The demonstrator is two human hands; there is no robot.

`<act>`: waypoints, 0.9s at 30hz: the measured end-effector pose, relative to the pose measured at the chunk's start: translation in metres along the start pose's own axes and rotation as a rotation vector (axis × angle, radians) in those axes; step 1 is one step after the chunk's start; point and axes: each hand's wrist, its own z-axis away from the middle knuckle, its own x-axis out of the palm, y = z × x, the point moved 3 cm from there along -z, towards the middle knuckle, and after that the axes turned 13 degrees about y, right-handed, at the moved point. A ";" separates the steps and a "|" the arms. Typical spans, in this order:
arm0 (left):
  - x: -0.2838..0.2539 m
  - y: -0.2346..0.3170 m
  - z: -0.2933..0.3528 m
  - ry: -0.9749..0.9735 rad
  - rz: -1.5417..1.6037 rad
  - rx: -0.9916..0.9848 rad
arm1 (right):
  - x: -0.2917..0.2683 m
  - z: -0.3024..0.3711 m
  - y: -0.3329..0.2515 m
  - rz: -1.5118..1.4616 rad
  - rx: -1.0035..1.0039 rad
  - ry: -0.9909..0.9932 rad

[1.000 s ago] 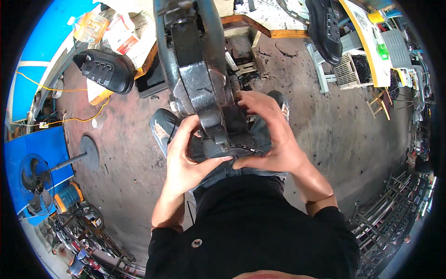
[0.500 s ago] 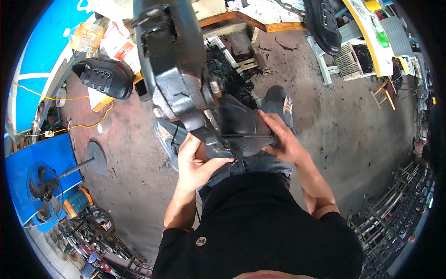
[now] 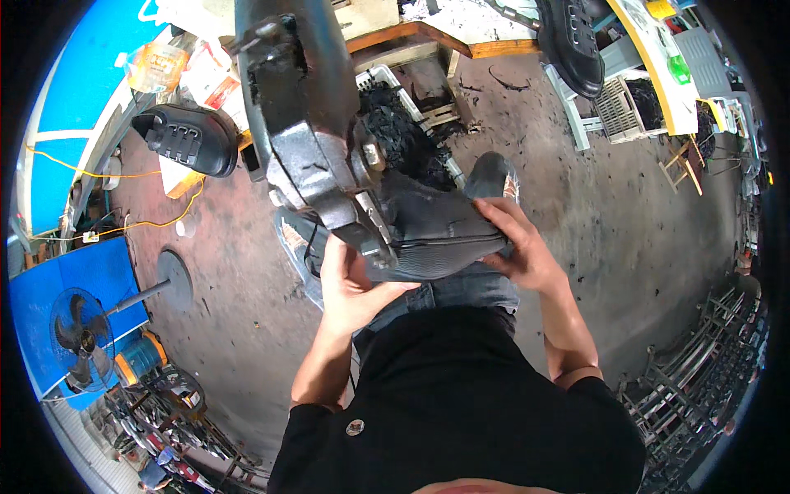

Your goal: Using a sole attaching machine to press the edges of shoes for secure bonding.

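Observation:
A black leather shoe upper (image 3: 448, 226) lies across my lap, with a seam line along it and a grained lower part. Its left end passes beneath the metal head of a machine (image 3: 313, 165), which hides part of it. My right hand (image 3: 522, 247) grips the right end, thumb below and fingers on top. At the machine's foot my left hand (image 3: 350, 284) holds the left end, its thumb stretched along the lower edge. Some of the left fingers are hidden behind the machine.
A white basket (image 3: 453, 169) of black scraps stands beyond my knees. One black laced shoe (image 3: 193, 140) rests at the left and another black shoe (image 3: 572, 49) at the far right. A fan (image 3: 80, 336) stands left; metal racks (image 3: 691, 370) line the right.
The shoe upper has shifted to the right and turned, showing more of its grained side. My right hand has moved right and slightly nearer with it; my left hand has barely moved.

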 end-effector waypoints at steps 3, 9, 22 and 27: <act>0.013 0.004 -0.007 -0.076 0.000 0.075 | -0.009 0.001 -0.002 0.008 -0.012 0.033; 0.014 0.003 -0.009 -0.029 0.013 0.002 | -0.026 -0.011 -0.012 0.115 -0.026 0.018; 0.004 -0.017 -0.004 0.103 0.093 0.049 | -0.073 -0.059 -0.074 0.450 -0.183 0.009; -0.028 -0.027 -0.005 0.120 0.190 -0.116 | -0.068 -0.075 -0.104 0.586 -0.376 0.070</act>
